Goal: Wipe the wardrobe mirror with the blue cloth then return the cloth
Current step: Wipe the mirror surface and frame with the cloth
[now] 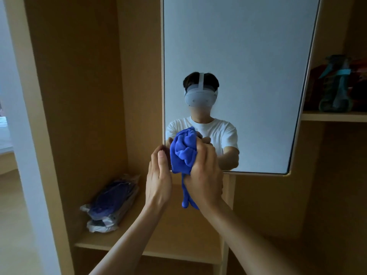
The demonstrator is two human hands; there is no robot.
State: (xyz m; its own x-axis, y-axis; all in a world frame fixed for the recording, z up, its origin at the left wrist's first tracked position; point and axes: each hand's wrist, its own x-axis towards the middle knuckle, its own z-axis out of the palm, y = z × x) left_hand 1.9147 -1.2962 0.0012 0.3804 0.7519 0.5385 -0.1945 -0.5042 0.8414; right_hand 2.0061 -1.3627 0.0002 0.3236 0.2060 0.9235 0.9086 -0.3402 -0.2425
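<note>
Currently I have the crumpled blue microfibre cloth (183, 153) bunched in my right hand (204, 175), fingers curled tight round it, at centre frame by the lower-left corner of the tall rectangular wardrobe mirror (238, 46). My left hand (158, 181) sits just beside the cloth with straight fingers, holding nothing. Wadded like this, the cloth would likely meet the glass with only a small patch and leave streaks. The left fingertips could smudge the edge, and a hard push might swing the panel.
</note>
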